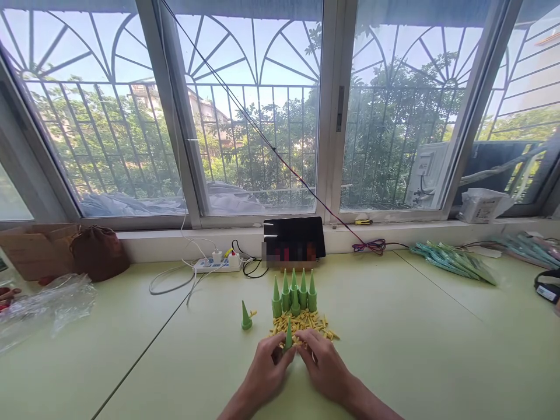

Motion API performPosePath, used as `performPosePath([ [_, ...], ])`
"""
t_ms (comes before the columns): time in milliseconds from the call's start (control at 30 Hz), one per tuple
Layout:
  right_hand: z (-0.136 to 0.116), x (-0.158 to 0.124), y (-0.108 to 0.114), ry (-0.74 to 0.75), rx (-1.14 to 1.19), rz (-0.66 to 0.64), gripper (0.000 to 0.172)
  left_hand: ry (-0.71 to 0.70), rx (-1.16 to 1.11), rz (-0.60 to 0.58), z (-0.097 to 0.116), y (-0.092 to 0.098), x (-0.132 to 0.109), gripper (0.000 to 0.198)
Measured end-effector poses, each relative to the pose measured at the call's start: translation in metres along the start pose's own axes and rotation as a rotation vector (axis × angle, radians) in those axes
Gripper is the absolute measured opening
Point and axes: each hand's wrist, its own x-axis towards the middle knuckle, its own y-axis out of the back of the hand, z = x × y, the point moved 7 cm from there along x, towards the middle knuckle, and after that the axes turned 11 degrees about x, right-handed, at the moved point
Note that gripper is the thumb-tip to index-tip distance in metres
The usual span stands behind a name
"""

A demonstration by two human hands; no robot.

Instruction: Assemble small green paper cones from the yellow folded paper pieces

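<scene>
Left hand (pixel 268 364): lower centre, pinching green cone (pixel 289 335)
Right hand (pixel 324 360): alongside, grip cannot tell
Yellow pieces (pixel 308 320): heaped, lower centre

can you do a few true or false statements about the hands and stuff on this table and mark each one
1. The left hand holds a green cone. True.
2. The right hand is at the power strip. False: the right hand is close beside the left one.
3. A lone cone stands apart, left of the grouped cones. True.
4. The yellow pieces lie behind the grouped cones. False: the yellow pieces lie on their near side.
5. The power strip is right of the dark screen. False: the power strip is left of the dark screen.
</scene>
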Motion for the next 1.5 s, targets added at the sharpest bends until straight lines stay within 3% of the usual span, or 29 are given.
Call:
performPosePath([
  [433, 0.005, 0.001, -0.002, 0.037, 0.011, -0.001, 0.019, -0.036, 0.04, -0.007, 0.004, 0.0, -0.002, 0.032],
  [1100, -0.001, 0.001, -0.004, 0.025, -0.122, -0.104, 0.037, -0.109, 0.095, 0.041, 0.014, 0.008, -0.003, 0.027],
  [1367, -0.002, 0.002, -0.004, 0.023, -0.121, -0.074, 0.042, -0.074, 0.094, 0.035, 0.01, 0.006, -0.002, 0.028],
  [1500, -0.004, 0.004, 0.0, 0.014, -0.044, -0.025, 0.032, -0.037, 0.001, 0.072, 0.002, 0.005, -0.002, 0.035],
])
